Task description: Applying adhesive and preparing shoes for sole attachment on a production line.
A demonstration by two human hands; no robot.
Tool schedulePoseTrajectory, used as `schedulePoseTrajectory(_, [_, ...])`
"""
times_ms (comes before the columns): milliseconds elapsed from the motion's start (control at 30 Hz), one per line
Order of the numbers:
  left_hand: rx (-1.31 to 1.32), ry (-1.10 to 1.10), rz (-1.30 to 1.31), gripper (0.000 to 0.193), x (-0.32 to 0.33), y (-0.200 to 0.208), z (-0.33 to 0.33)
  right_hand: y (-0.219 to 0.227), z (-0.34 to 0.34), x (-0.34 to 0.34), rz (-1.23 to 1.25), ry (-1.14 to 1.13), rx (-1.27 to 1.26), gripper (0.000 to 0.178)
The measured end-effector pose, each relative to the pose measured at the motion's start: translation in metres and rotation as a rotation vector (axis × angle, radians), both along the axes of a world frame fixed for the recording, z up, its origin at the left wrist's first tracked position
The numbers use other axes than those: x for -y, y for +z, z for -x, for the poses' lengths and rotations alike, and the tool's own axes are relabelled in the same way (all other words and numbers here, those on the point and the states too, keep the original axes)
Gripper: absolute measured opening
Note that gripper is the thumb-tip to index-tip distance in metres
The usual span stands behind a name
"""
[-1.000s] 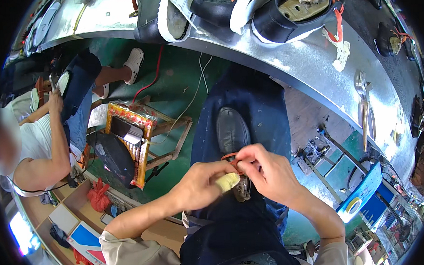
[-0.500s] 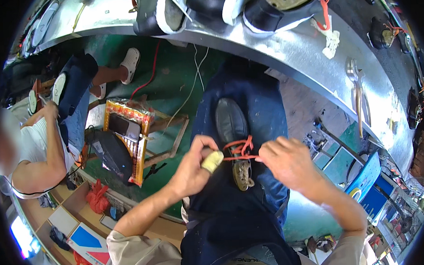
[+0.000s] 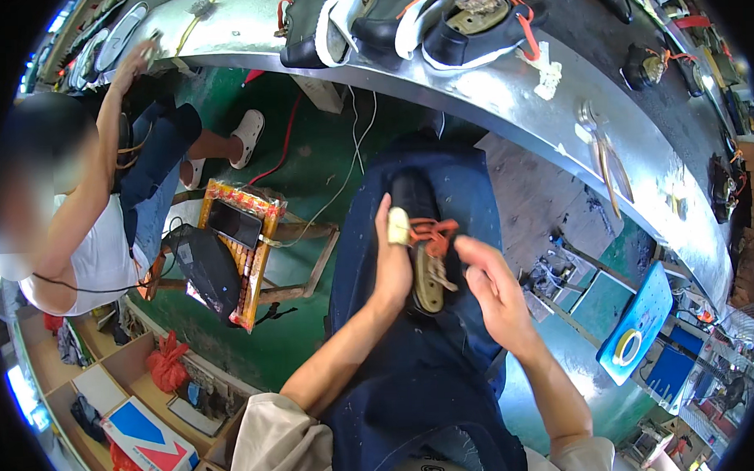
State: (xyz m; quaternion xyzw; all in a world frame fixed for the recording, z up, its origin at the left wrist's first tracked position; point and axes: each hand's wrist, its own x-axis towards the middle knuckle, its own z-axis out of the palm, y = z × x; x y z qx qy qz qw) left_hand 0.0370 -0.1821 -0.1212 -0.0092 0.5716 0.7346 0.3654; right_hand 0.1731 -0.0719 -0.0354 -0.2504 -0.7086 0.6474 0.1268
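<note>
A black shoe upper point(image 3: 413, 196) lies over my lap, toe pointing away, on an olive shoe last point(image 3: 431, 292) whose heel end shows. Red-orange lace point(image 3: 434, 233) is looped in a tied bundle across its top, and a pale cord hangs by the last. My left hand point(image 3: 392, 256) grips the shoe's left side, its yellow-wrapped thumb against the laces. Just right of the lacing, my right hand point(image 3: 496, 293) is open and holds nothing, index finger and thumb apart. Its other fingers are partly hidden.
A metal bench point(image 3: 488, 87) curves across the front, bearing several lasted shoes point(image 3: 473, 29) and pincers point(image 3: 605, 154). At left sits a co-worker point(image 3: 82, 223), near a stool point(image 3: 265, 278) with a phone and a black bag. Open wooden compartments point(image 3: 130, 364) stand lower left.
My hands were apart, pulling the lace out to both sides; now the left is against the shoe and the right has let go. The co-worker's arm has reached up to the bench.
</note>
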Motion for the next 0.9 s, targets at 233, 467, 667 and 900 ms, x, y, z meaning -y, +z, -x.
schedulePoseTrajectory(233, [-0.031, -0.150, 0.009, 0.071, -0.002, 0.060, -0.006, -0.066, 0.038, 0.038, 1.025, -0.422, 0.030, 0.064])
schedulePoseTrajectory(467, [-0.429, -0.099, 0.310, 0.035, -0.019, 0.016, 0.003, -0.092, 0.044, 0.046, 1.076, -0.478, 0.016, 0.058])
schedulePoseTrajectory(667, [-0.511, -0.106, 0.373, 0.034, -0.020, 0.030, 0.015, -0.095, 0.054, 0.056, 0.972, -0.622, -0.062, 0.058])
schedulePoseTrajectory(900, [-0.399, -0.084, 0.145, 0.035, -0.009, 0.009, 0.021, -0.091, 0.039, 0.063, 0.733, -0.409, -0.005, 0.072])
